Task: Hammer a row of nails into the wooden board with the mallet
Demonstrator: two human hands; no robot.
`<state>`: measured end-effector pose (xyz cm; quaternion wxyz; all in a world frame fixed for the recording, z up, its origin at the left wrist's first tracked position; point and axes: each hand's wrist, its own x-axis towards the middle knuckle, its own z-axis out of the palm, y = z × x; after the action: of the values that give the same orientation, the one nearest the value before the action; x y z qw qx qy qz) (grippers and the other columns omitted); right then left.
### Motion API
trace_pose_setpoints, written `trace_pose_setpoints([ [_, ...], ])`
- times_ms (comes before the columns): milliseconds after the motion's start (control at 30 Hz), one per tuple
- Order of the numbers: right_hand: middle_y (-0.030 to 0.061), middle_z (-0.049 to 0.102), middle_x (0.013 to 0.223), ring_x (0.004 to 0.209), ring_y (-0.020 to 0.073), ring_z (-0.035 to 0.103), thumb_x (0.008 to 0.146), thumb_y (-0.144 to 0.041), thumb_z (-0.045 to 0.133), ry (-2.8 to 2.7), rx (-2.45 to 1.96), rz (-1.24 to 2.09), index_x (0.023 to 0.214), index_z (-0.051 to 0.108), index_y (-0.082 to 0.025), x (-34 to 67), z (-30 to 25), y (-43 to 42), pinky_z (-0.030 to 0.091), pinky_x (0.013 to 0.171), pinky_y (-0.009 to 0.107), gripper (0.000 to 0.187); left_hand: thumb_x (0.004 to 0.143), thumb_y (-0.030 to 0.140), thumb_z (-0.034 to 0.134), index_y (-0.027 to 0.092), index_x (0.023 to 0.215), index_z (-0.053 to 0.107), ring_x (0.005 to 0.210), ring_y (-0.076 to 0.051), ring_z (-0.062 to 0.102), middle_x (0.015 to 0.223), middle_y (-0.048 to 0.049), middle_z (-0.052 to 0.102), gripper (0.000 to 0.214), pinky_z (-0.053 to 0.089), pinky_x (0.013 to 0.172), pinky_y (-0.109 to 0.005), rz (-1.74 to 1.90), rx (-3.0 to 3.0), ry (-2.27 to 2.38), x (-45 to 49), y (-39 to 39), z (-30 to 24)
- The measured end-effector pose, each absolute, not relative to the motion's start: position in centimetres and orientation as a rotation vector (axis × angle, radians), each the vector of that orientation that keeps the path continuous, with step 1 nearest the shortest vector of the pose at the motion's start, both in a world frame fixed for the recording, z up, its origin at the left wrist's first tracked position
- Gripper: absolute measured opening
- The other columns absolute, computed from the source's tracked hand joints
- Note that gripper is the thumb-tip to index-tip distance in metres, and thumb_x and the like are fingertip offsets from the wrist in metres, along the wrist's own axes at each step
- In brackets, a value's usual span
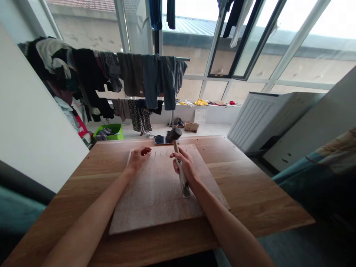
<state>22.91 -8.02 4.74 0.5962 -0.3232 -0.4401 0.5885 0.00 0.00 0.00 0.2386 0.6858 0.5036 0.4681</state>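
My right hand (187, 165) is wrapped round the wooden handle of a hammer (182, 178). The hammer's dark head is up, pointing away from me, above the far part of a pale wooden board (155, 200). A row of thin upright nails (161, 152) stands along the board's far edge. At the left end of that row rests my left hand (138, 157), its fingers curled and the thumb and fingertips drawn together. Whatever is between those fingertips is too small to make out.
The board lies on a wooden table (250, 181). At the table's far edge is a dark flat object (159, 140), partly behind the hammer head. Beyond stand a clothes rack with hanging trousers (150, 79), a green basket (118, 130), a cardboard box (191, 127) and a white ribbed appliance (247, 115).
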Motion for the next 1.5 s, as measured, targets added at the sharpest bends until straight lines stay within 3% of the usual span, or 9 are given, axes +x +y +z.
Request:
trace_pose_setpoints([
  [400, 0.0012, 0.067, 0.090, 0.037, 0.0041, 0.048, 0.080, -0.024, 0.060, -1.294, -0.662, 1.571, 0.129, 0.057, -0.021, 20.8, 3.7, -8.5, 0.036, 0.028, 0.016, 0.050, 0.077, 0.032, 0.061, 0.019, 0.081, 0.069, 0.060, -0.014, 0.063, 0.075, -0.0020, 0.073, 0.015, 0.053, 0.059, -0.025, 1.310, 1.991, 1.409, 0.4, -0.7, 0.6],
  [600, 0.0052, 0.070, 0.096, 0.037, 0.0039, 0.049, 0.080, -0.024, 0.058, -1.366, -0.686, 1.524, 0.127, 0.058, -0.018, 20.0, 3.2, -8.2, 0.038, 0.030, 0.017, 0.047, 0.075, 0.024, 0.062, 0.020, 0.095, 0.065, 0.060, -0.014, 0.065, 0.075, 0.0004, 0.072, 0.021, 0.053, 0.060, -0.023, 1.309, 2.051, 1.442, 0.5, -1.2, 1.1],
  [967, 0.0057, 0.071, 0.096, 0.038, 0.0050, 0.050, 0.077, -0.023, 0.058, -1.419, -0.734, 1.545, 0.129, 0.056, -0.016, 19.9, 2.8, -7.9, 0.037, 0.030, 0.017, 0.053, 0.071, 0.019, 0.062, 0.020, 0.085, 0.060, 0.063, -0.016, 0.068, 0.077, 0.0002, 0.072, 0.014, 0.053, 0.060, -0.024, 1.307, 2.030, 1.430, 0.4, -0.9, 0.8],
  [1100, 0.0040, 0.070, 0.091, 0.037, 0.0054, 0.048, 0.075, -0.024, 0.059, -1.397, -0.740, 1.553, 0.124, 0.058, -0.016, 20.0, 3.1, -7.9, 0.036, 0.029, 0.018, 0.049, 0.073, 0.019, 0.061, 0.021, 0.091, 0.060, 0.062, -0.015, 0.067, 0.078, 0.0008, 0.071, 0.018, 0.053, 0.059, -0.024, 1.284, 2.063, 1.418, 0.4, -0.9, 0.7],
  [1233, 0.0009, 0.067, 0.087, 0.036, 0.0048, 0.046, 0.074, -0.025, 0.061, -1.214, -0.691, 1.522, 0.116, 0.061, -0.019, 21.0, 3.8, -7.8, 0.036, 0.029, 0.019, 0.042, 0.077, 0.020, 0.062, 0.019, 0.101, 0.060, 0.063, -0.013, 0.066, 0.098, -0.0046, 0.069, 0.025, 0.053, 0.059, -0.025, 1.331, 2.160, 1.493, 0.4, -1.0, 1.0],
  [1333, -0.0007, 0.064, 0.083, 0.036, 0.0044, 0.043, 0.073, -0.026, 0.063, -1.029, -0.666, 1.466, 0.101, 0.062, -0.020, 22.4, 4.3, -7.3, 0.032, 0.028, 0.018, 0.029, 0.084, 0.019, 0.057, 0.017, 0.102, 0.060, 0.070, -0.016, 0.065, 0.100, -0.0075, 0.066, 0.018, 0.055, 0.067, -0.030, 1.398, 2.360, 1.535, 1.3, -2.2, 1.5],
  [1400, -0.0014, 0.063, 0.081, 0.037, 0.0037, 0.042, 0.071, -0.027, 0.064, -0.916, -0.658, 1.450, 0.090, 0.060, -0.019, 23.4, 4.4, -6.8, 0.029, 0.028, 0.016, 0.021, 0.089, 0.017, 0.053, 0.017, 0.103, 0.060, 0.079, -0.018, 0.066, 0.096, -0.0070, 0.066, 0.016, 0.056, 0.075, -0.033, 1.279, 2.586, 1.361, 2.8, -3.8, 2.1],
  [1500, -0.0023, 0.062, 0.078, 0.038, 0.0030, 0.038, 0.070, -0.026, 0.064, -0.823, -0.639, 1.470, 0.085, 0.056, -0.019, 24.6, 4.4, -6.3, 0.027, 0.028, 0.015, 0.018, 0.090, 0.013, 0.053, 0.019, 0.111, 0.059, 0.099, -0.021, 0.065, 0.104, -0.0078, 0.069, 0.022, 0.053, 0.088, -0.033, 0.826, 2.929, 0.895, 6.1, -6.6, 3.0],
])
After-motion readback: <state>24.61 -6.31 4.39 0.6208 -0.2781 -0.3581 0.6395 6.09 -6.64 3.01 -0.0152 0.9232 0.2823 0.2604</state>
